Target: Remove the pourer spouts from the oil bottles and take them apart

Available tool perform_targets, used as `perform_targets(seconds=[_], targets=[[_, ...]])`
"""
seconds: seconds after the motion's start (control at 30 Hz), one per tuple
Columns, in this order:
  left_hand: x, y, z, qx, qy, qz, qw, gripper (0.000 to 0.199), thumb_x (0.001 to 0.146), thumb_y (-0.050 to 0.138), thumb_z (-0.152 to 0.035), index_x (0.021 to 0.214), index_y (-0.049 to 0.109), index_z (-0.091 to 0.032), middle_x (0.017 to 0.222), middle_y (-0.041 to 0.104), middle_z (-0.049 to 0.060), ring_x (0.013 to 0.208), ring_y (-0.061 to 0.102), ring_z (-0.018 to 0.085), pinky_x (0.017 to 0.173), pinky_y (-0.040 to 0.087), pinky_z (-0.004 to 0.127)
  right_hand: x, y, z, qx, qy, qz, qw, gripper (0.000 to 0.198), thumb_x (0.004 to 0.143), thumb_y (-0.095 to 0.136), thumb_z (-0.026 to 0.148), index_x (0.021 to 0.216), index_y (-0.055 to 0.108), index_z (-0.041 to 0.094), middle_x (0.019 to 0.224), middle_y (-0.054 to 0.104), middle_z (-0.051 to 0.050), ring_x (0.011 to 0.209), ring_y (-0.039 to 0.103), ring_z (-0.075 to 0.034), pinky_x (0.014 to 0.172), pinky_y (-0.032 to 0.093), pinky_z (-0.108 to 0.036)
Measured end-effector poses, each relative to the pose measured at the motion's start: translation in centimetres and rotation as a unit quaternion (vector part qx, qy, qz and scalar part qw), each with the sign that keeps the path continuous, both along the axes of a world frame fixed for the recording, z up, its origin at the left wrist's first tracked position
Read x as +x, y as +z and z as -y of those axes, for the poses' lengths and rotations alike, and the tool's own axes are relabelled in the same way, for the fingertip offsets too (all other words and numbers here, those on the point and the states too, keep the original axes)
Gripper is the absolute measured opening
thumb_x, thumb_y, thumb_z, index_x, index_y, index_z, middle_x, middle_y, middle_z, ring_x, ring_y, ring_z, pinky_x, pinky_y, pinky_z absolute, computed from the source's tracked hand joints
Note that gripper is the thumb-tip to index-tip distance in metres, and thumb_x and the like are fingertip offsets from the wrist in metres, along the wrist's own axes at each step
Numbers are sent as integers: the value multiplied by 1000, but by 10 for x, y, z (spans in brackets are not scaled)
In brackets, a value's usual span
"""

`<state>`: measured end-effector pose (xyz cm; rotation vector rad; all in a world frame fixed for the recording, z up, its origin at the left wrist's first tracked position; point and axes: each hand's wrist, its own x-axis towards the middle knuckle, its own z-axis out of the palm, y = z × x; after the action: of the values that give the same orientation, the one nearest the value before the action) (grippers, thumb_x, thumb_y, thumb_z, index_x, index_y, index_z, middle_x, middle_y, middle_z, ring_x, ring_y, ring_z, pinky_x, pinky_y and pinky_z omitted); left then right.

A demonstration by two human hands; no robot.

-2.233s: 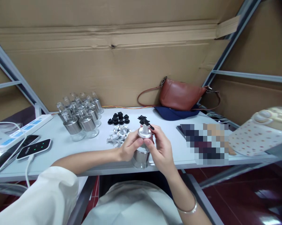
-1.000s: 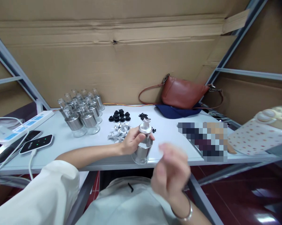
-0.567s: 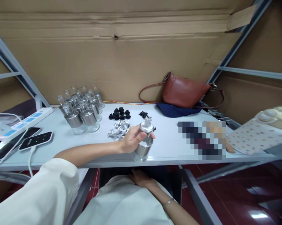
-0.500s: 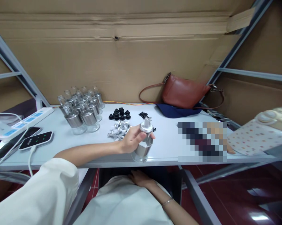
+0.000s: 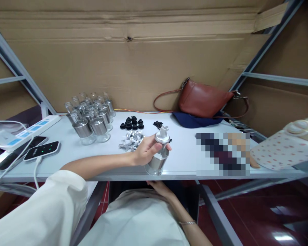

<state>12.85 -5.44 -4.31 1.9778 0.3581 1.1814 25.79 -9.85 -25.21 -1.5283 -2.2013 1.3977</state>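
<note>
My left hand (image 5: 146,152) is closed around the neck of a glass oil bottle (image 5: 157,162) with a brushed-metal band. A silver pour-spout cap (image 5: 162,135) sits on top of the bottle, which leans slightly near the table's front edge. Beneath the table edge, my right hand (image 5: 157,187) is by my lap, its fingers mostly hidden. Behind my left hand lies a pile of silver cap parts (image 5: 131,140). Farther back are several black stoppers (image 5: 132,123) and a small heap of little black parts (image 5: 158,124).
Several uncapped glass bottles (image 5: 84,131) stand together at the back left. A power strip (image 5: 32,131) and a device with green lights (image 5: 42,151) lie left. A brown bag (image 5: 203,102) rests on a dark blue cloth item (image 5: 192,121). A dotted white container (image 5: 274,150) is at the right.
My right hand has moved slightly up and right, toward the underside of the table edge. My left hand keeps its grip on the bottle. The whole view has shifted a little.
</note>
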Motion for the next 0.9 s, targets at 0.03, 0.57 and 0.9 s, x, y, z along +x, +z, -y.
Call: perform_targets(seconds=[0.03, 0.57, 0.9], targets=[[0, 0, 0, 1, 1, 1, 1000, 62, 89, 33, -63, 83, 63, -10, 81, 63, 12, 70, 55, 17, 67, 43, 29, 1, 5, 1, -12, 23, 5, 1000, 29, 88, 46, 31, 98, 68, 16, 94, 69, -6, 92, 62, -21, 77, 46, -29], [0, -5, 1, 36, -10, 37, 999, 42, 93, 36, -52, 106, 48, -14, 83, 63, 9, 75, 58, 16, 69, 44, 29, -6, 124, 47, 104, 134, 94, 981, 22, 84, 46, 12, 97, 65, 14, 101, 68, -12, 94, 61, -22, 81, 45, -29], [1, -11, -3, 32, -31, 60, 997, 37, 94, 38, -49, 113, 39, -17, 86, 64, 7, 73, 56, 14, 66, 44, 27, 73, 237, -41, 355, -27, -54, 933, 13, 86, 48, 23, 85, 61, 19, 78, 66, -2, 71, 59, -16, 64, 45, -26]])
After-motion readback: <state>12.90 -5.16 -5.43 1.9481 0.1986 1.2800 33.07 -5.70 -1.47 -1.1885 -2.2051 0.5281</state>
